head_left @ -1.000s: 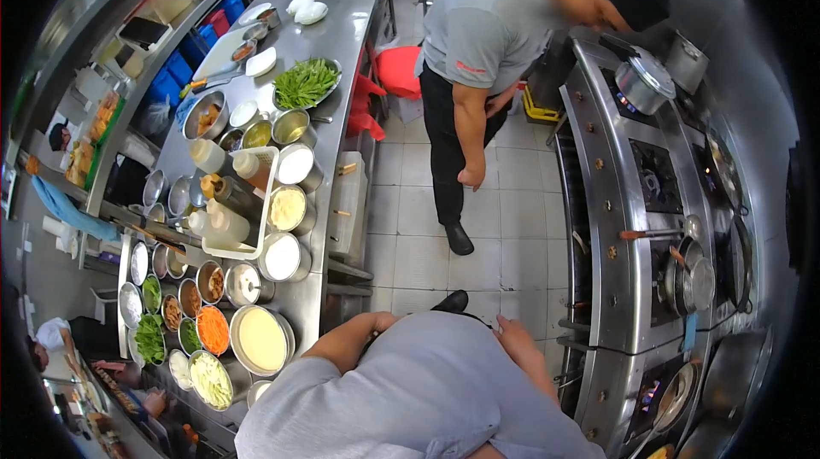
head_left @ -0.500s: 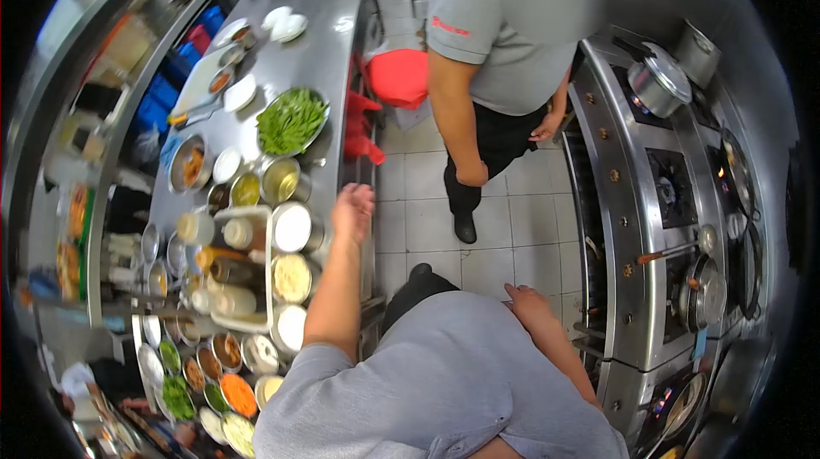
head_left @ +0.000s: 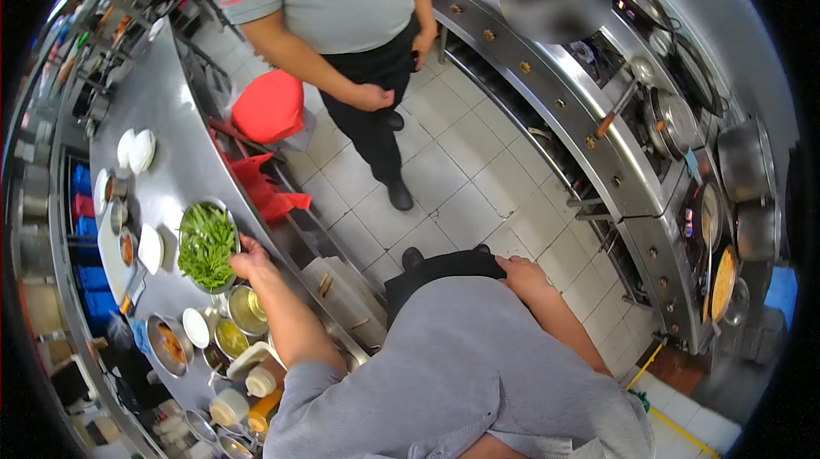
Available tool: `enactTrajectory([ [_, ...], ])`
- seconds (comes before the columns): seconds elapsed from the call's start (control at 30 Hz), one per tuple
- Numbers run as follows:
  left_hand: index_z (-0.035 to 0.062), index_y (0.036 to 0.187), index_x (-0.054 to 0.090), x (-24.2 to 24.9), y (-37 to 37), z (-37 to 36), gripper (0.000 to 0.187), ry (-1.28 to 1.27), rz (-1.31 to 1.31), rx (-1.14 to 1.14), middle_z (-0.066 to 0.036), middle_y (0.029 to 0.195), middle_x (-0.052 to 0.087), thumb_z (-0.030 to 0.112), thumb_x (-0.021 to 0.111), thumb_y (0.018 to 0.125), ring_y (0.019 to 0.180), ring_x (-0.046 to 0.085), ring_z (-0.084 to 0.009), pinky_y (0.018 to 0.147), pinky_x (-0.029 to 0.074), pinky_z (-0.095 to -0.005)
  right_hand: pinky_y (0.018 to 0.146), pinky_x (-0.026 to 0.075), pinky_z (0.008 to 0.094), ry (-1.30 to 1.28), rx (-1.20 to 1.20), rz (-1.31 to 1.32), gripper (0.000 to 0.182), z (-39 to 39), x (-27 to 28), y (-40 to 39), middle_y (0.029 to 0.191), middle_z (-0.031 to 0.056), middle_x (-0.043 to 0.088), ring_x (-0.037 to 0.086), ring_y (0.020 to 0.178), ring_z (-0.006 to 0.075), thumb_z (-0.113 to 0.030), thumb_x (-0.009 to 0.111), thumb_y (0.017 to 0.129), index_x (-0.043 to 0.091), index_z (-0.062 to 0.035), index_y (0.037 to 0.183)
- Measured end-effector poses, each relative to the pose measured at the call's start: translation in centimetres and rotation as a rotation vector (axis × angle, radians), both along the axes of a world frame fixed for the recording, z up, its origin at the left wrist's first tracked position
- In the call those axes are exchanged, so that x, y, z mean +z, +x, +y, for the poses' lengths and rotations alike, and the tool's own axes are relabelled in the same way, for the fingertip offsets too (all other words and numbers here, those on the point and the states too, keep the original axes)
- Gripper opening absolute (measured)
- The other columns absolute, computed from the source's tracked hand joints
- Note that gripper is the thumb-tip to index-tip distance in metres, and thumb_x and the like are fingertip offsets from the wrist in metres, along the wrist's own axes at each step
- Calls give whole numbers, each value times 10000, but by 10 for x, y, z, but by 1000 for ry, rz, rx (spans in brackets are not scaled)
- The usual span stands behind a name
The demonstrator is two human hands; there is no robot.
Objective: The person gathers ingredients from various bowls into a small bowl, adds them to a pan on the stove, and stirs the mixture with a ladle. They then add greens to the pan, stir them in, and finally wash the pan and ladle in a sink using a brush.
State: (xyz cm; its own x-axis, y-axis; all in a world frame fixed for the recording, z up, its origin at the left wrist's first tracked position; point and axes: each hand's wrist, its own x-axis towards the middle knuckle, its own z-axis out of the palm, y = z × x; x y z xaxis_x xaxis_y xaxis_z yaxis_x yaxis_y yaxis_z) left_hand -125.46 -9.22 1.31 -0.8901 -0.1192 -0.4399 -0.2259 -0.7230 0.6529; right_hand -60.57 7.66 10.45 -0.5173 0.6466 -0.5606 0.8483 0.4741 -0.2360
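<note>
My left hand (head_left: 248,257) is at the right rim of a metal bowl of green vegetables (head_left: 206,245) on the steel counter (head_left: 164,194). Its fingers are curled at the rim, closed on the bowl's edge. By my right hip hangs my right hand (head_left: 523,274), against the dark apron cloth; what its fingers hold, if anything, is too small to tell. Below the bowl stand metal pots of yellow liquid (head_left: 231,339) and a bowl of orange food (head_left: 171,344).
Another person (head_left: 342,15) in a grey shirt stands ahead on the tiled floor. A red stool (head_left: 268,106) is beside the counter. Along the right runs a stove (head_left: 547,92) with pans and a lit burner. Sauce bottles (head_left: 260,380) stand at the lower left.
My left hand has moved from open air beside the counter to the rim of the greens bowl. The view has turned towards the right, showing more of the stove.
</note>
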Motion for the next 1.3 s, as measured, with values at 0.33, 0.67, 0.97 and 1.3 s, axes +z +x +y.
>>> enactTrajectory([
  [0.33, -15, 998, 569, -2, 33, -8, 202, 8, -6, -221, -142, 890, 632, 114, 431, 926, 661, 602, -231, 527, 526, -304, 897, 500, 445, -84, -101, -91, 572, -46, -8, 51, 1163, 138, 616, 591, 1111, 321, -320, 709, 847, 519, -154, 1361],
  [0.67, -21, 1031, 561, 22, 294, 32, 225, 38, -122, -562, -135, 838, 644, 88, 426, 888, 591, 585, -182, 471, 497, -257, 972, 469, 443, -104, -331, 88, 587, -106, -32, 226, 1257, 216, 584, 556, 1169, 378, -324, 668, 896, 479, -112, 1409],
  [0.97, 20, 972, 527, -2, 615, 30, 134, -197, -390, -834, -134, 779, 610, 73, 443, 881, 526, 536, -231, 479, 426, -320, 1009, 456, 427, -220, -587, 36, 587, -207, -35, 498, 1299, 219, 582, 541, 1209, 385, -350, 679, 882, 513, -101, 1386],
  [1.3, 55, 1040, 546, 65, 786, 109, 173, -279, 24, -1463, -63, 915, 639, 130, 480, 899, 672, 584, -179, 494, 437, -283, 1034, 413, 424, 1097, -925, 300, 419, -62, 147, 716, 1291, 184, 576, 519, 1216, 360, -224, 682, 889, 605, -75, 1274],
])
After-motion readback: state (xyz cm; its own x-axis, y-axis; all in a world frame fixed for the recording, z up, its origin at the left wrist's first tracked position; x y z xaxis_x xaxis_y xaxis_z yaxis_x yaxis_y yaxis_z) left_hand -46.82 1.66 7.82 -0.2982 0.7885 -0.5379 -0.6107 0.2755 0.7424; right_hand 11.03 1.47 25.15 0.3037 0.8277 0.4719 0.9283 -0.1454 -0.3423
